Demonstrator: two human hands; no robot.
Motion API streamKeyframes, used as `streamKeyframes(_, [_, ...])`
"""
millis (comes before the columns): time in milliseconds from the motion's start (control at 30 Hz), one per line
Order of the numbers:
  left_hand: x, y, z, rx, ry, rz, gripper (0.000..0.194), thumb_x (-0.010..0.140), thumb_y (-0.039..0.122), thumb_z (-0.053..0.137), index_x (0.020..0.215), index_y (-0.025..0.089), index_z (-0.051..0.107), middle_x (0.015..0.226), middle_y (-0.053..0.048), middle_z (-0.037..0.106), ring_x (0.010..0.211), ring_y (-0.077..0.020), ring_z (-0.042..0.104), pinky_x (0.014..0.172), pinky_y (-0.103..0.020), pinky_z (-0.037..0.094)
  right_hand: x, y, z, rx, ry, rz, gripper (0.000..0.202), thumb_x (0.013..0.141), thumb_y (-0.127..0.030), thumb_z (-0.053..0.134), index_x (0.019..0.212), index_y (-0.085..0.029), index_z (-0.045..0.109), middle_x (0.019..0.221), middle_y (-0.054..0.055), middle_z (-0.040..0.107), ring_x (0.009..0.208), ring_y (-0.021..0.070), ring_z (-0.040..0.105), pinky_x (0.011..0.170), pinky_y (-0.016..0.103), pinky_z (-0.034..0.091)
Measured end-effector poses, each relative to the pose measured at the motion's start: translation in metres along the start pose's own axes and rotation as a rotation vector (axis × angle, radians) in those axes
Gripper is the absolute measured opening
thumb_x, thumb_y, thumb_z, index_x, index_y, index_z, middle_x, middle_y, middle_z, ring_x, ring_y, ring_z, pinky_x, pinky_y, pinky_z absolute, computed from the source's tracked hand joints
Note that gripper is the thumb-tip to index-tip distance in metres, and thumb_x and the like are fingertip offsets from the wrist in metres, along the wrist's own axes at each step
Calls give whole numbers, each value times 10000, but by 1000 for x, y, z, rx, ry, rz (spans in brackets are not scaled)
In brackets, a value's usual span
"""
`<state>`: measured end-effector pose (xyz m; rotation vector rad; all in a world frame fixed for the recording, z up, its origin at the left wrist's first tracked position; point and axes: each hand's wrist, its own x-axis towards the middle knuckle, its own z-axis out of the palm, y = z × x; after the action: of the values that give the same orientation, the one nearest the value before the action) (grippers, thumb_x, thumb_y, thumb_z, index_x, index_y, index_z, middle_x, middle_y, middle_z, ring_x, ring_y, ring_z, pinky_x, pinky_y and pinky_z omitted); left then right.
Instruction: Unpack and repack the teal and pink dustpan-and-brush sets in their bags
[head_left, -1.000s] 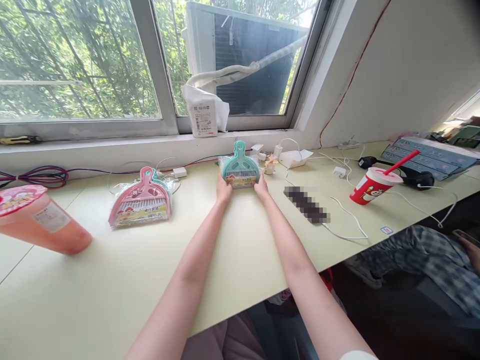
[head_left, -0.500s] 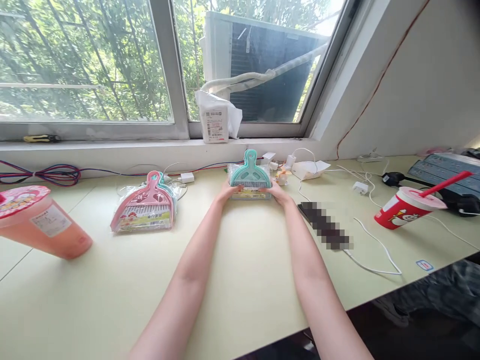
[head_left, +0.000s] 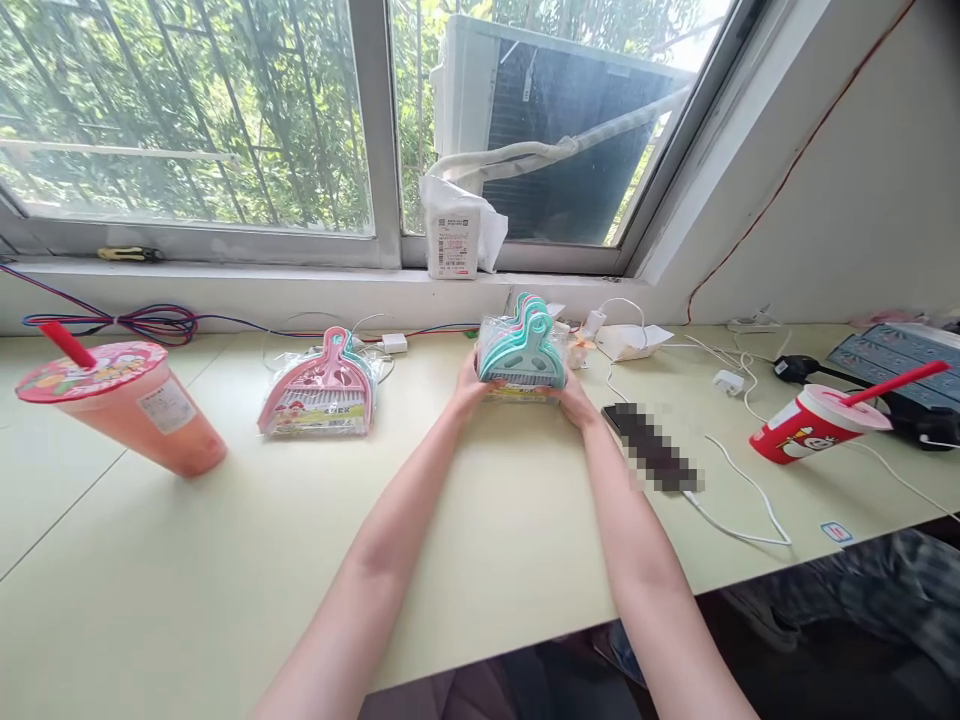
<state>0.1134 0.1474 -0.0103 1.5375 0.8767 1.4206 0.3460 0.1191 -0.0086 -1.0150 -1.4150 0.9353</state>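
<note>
A stack of wrapped teal dustpans [head_left: 522,352] sits on the table [head_left: 225,560] near the window sill, gripped between both hands. The left hand [head_left: 468,388] and right hand [head_left: 576,402] pinch its lower corners, fingers seemingly curled behind. Left of the fingers lies a pink dustpan pack [head_left: 321,388]; farther left stands a sealed cup [head_left: 127,405] holding an orange drink.

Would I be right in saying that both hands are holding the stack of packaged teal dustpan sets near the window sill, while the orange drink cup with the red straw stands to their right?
Not quite: the head view shows the orange drink cup to their left. The left hand and right hand do hold the teal dustpan sets.
</note>
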Motion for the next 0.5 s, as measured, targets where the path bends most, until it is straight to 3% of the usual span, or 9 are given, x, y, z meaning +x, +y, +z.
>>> streamKeyframes(200, [-8, 15, -14, -14, 26, 40, 904, 531, 290, 872, 1344, 159, 501, 1305, -137, 608, 1222, -318, 559, 1009, -408, 471, -2, -12, 11, -21, -4, -75, 922, 629, -348, 815, 1464, -296, 429, 1430, 64, 543, 1306, 291, 522, 1079, 481, 472])
streamKeyframes(367, [-4, 23, -49, 20, 92, 128, 889, 538, 302, 870, 1343, 185, 512, 1317, -116, 606, 1227, -303, 559, 1020, -397, 466, 22, -16, 44, 24, -50, -167, 946, 617, -348, 844, 1466, -294, 429, 1445, 61, 531, 1329, 301, 500, 1098, 471, 453])
streamKeyframes(500, [-2, 11, -73, 86, 123, -28, 766, 583, 294, 835, 1289, 179, 562, 1093, -85, 689, 982, -270, 662, 871, -406, 544, 43, -3, 70, 58, -118, -71, 911, 569, -327, 870, 1405, -263, 512, 1346, 78, 614, 1262, 324, 556, 1053, 490, 485])
